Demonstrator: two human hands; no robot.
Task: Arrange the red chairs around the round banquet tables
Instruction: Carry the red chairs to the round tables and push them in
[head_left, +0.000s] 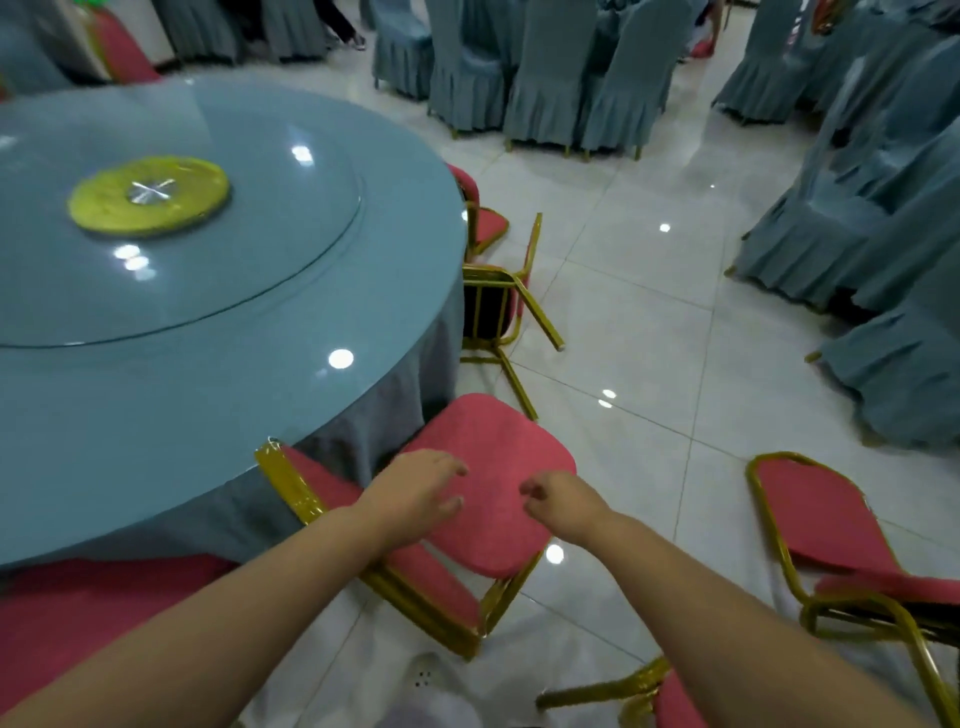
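A round banquet table (218, 332) with a blue-grey cloth and glass top fills the left. A red chair with a gold frame (498, 447) stands at its near edge, turned sideways. My left hand (415, 493) hovers over the chair's seat with loosely curled fingers and holds nothing. My right hand (561, 501) hangs just right of it, fingers loosely curled, also empty. Another red chair (501, 301) lies tipped over against the table's right side, and a third red chair (485, 221) stands behind it. One more red chair (821, 519) stands at the right.
Several chairs with blue-grey covers (545, 78) crowd the back and right (883, 218). A yellow-green turntable disc (150, 195) sits on the table. Part of a red chair (670, 701) shows at the bottom edge, a red surface (78, 613) at bottom left. White tiled floor (675, 322) lies between.
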